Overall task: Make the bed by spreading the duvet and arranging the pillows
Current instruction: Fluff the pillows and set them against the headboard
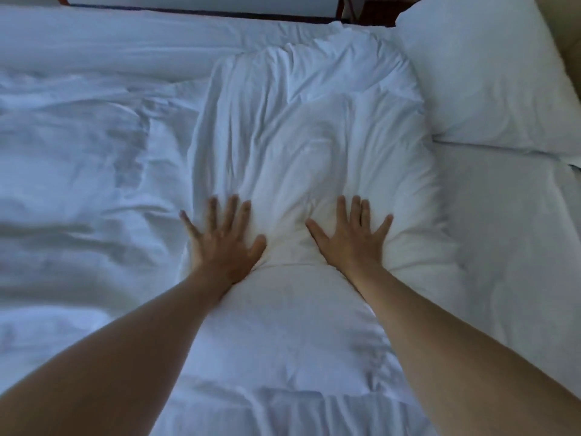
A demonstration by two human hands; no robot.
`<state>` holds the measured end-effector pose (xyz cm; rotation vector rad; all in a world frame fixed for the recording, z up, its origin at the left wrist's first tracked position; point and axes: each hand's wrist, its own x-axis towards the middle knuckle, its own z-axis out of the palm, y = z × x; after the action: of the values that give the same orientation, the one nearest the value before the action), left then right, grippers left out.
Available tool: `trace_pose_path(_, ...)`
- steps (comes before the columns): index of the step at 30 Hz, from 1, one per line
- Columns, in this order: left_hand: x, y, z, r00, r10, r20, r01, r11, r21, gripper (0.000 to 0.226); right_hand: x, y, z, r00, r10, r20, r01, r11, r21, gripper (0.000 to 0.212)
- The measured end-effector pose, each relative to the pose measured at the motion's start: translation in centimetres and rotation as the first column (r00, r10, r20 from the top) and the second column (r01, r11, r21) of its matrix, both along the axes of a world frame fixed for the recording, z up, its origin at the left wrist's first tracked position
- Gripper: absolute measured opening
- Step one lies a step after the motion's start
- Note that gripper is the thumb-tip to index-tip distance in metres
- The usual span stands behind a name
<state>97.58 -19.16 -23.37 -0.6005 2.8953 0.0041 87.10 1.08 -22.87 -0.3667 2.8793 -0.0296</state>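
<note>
bare forearms, sleeveless (no rings), two hands (pixel 224 243).

Recorded: two pillows, one creased pillow (pixel 301 136) at centre and one plump pillow (pixel 490 73) at right; one duvet (pixel 78 152); two hands, left hand (pixel 221 243) and right hand (pixel 353 239).

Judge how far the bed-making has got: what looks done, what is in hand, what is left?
Done: one plump pillow already lies at the upper right. In hand: the left hand and right hand, fingers spread flat, press down on a second, wrinkled pillow in the middle. Left: the duvet on the left is still rumpled and needs spreading smooth.
</note>
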Motion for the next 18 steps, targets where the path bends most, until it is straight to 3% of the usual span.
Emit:
trace_pose_path(6, 9.8, 0.6, -1.8, 0.992, 0.095, -0.082, -0.088, 0.993, 0.078, 0.081, 8.0, -0.7, 0.3, 0.998, 0.004, -0.055, -0.006, 0.999, -0.053, 0.104)
trace_pose_path(14, 13.7, 2.4, -2.1, 0.975, 0.183, 0.124, -0.194, 0.977, 0.088, 0.08, 13.9, -0.5, 0.0, 0.999, 0.054, 0.004, -0.054, 0.998, 0.025, 0.126)
trace_pose_path(18, 15.4, 3.1, -0.5, 0.975, 0.148, 0.166, -0.165, 0.982, 0.096, 0.079, 16.5, 0.0, 1.3, 0.989, 0.046, 0.139, -0.054, 0.997, 0.054, 0.127)
